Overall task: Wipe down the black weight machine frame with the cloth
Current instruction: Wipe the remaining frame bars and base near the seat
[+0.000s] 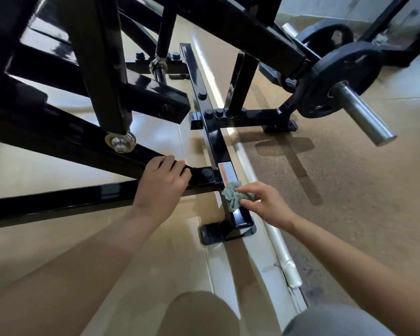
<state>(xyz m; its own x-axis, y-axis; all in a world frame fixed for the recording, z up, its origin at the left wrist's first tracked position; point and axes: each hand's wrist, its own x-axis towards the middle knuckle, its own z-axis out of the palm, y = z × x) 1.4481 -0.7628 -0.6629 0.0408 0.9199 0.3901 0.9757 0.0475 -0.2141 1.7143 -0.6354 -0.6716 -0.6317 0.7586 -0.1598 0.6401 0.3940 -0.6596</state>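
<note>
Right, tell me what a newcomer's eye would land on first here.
The black frame fills the upper left and centre, its glossy bars crossing. At lower centre the right hand pinches a green cloth against the frame's low bar beside a warning label, while the left hand grips a slanted bar. At upper right a weight plate sits on a steel peg.

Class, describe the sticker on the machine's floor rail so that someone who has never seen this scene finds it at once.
Start at the black weight machine frame and follow its long floor rail toward the person. On its top face, just beyond the green cloth in the right hand, lies the sticker. It is the only white-and-orange patch among black bolt caps.
</note>
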